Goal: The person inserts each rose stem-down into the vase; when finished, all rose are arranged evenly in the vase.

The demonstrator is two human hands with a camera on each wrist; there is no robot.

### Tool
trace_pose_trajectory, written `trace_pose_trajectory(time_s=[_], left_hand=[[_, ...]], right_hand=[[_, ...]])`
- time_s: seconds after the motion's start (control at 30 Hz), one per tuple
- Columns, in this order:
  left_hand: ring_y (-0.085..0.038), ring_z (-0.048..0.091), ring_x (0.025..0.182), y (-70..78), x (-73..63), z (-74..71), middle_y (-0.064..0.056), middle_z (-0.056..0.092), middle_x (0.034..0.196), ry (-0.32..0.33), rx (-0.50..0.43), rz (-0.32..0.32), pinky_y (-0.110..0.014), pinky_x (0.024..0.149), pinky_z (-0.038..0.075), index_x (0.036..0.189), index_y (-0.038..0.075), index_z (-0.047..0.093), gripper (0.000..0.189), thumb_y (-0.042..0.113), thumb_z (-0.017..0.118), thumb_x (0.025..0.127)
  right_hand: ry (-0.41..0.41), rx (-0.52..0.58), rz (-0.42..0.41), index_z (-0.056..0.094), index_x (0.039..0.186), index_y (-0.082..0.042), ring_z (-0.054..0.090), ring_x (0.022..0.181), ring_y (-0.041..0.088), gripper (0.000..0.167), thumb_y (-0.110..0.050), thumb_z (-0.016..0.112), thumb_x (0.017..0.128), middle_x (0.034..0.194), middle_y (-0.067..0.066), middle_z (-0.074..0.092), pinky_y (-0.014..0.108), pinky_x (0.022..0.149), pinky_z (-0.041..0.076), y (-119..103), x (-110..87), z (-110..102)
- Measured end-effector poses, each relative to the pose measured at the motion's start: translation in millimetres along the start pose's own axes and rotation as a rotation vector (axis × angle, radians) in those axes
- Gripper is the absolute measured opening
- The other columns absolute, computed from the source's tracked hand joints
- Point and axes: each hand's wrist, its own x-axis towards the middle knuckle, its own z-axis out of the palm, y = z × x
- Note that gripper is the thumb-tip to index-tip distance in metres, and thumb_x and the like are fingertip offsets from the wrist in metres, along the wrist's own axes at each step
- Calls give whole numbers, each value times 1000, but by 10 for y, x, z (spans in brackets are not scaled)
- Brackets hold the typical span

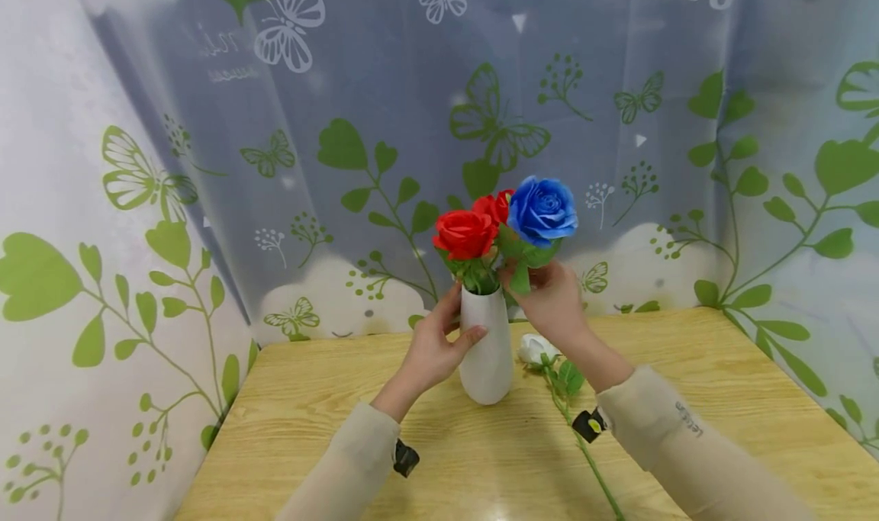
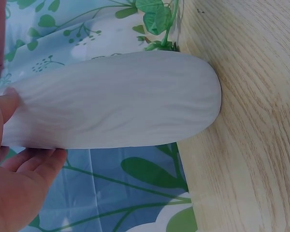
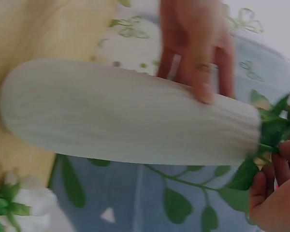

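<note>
A white vase (image 1: 486, 353) stands upright on the table, with two red roses (image 1: 465, 235) in its mouth. My left hand (image 1: 436, 345) grips the vase near its upper part, thumb across the front and fingers round the side, as the left wrist view also shows. Beside the rim, my right hand (image 1: 549, 300) pinches the green stem of a blue rose (image 1: 543, 210), whose bloom rises to the right of the red ones. In the right wrist view, the fingertips (image 3: 283, 147) hold that stem right at the vase's mouth, among green leaves.
A white rose (image 1: 538, 349) with a long green stem lies on the wooden table (image 1: 309, 429), right of the vase and partly under my right forearm. Behind the table hangs a curtain (image 1: 384, 71) printed with leaves and butterflies; similar cloth covers both sides.
</note>
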Motion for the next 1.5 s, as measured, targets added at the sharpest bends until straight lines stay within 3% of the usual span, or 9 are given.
trace_pose_trajectory(time_s=[0.4, 0.6, 0.7, 0.77, 0.83, 1.07, 1.23, 1.37, 1.5], left_hand=[[-31, 64, 134, -5, 1, 0, -16, 60, 151, -5, -2, 6, -46, 107, 58, 167, 13, 31, 78, 20, 74, 101], [-33, 64, 134, -17, 1, 3, -18, 59, 152, -8, 5, -2, -48, 107, 58, 166, 9, 31, 78, 19, 73, 102], [-32, 63, 135, -16, 3, 2, -18, 59, 152, -8, -1, -16, -48, 107, 58, 167, 9, 30, 79, 19, 74, 101], [-32, 63, 135, -9, 1, 2, -17, 59, 152, -8, -8, -26, -48, 108, 57, 167, 10, 30, 79, 19, 74, 101], [-32, 63, 134, -5, -1, 2, -17, 60, 151, -5, -6, -28, -48, 107, 58, 167, 10, 30, 80, 19, 74, 101], [-32, 65, 133, -15, 0, 8, -17, 61, 150, 4, 1, 6, -48, 106, 58, 166, 11, 33, 78, 19, 75, 100], [-33, 65, 132, -12, 16, 13, -14, 59, 152, 11, 4, 41, -48, 105, 59, 166, 14, 35, 78, 18, 76, 100], [-33, 65, 132, -9, 13, 16, -14, 58, 153, 11, 1, 47, -47, 105, 59, 166, 15, 34, 79, 17, 76, 99], [-33, 66, 131, -10, 1, 14, -15, 59, 152, 15, -1, 30, -47, 106, 59, 167, 14, 32, 80, 16, 76, 99]], right_hand=[[-47, -44, 76, 71, 117, 5, 75, 95, 35, 25, -5, 76, 94, 108, 25, 77, 17, 77, 57, 101, -87, 35], [-41, 59, 128, 71, 126, 4, 73, 97, 6, 34, -13, 77, 96, 117, 19, 78, 18, 82, 59, 30, -60, -37], [-7, 70, 127, 76, 103, 5, 62, 67, -2, 23, -17, 77, 98, 80, 7, 76, 18, 64, 53, -4, -33, -67], [10, 24, 135, 72, 80, 0, 48, 49, 1, 29, -22, 78, 97, 56, -3, 59, 20, 50, 42, -24, -15, -82], [14, -18, 135, 67, 72, -2, 32, 42, 5, 37, -26, 78, 97, 46, -9, 40, 23, 46, 30, -37, -4, -88], [-36, -33, 10, 76, 97, 4, 49, 54, 0, 17, -12, 80, 94, 66, 7, 66, 21, 55, 42, 23, -13, -9], [-56, -93, -15, 72, 105, -2, 47, 56, 5, 17, -14, 79, 94, 73, 8, 62, 25, 55, 42, 95, -45, 64], [-41, -112, -40, 71, 101, -4, 37, 49, 8, 16, -14, 79, 94, 65, 2, 46, 27, 49, 35, 116, -53, 96], [-44, -94, -28, 71, 103, -2, 39, 51, 7, 18, -13, 81, 93, 66, 2, 50, 26, 51, 37, 125, -63, 104]])
